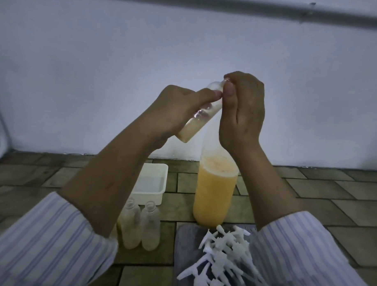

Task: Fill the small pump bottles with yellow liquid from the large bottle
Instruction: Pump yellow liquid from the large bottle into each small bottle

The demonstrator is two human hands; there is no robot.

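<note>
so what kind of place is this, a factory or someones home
Probably a home or small informal workspace, not a factory: the work sits on a tiled floor against a bare white wall, with loose pump tops piled on a grey mat.

Dim, bluish, soft, edges warped

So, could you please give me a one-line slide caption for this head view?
Left hand holds a tilted small bottle while the right hand works at its neck, above the large bottle of yellow liquid.

Open floor [342, 191] right of large bottle [213, 190]
</note>
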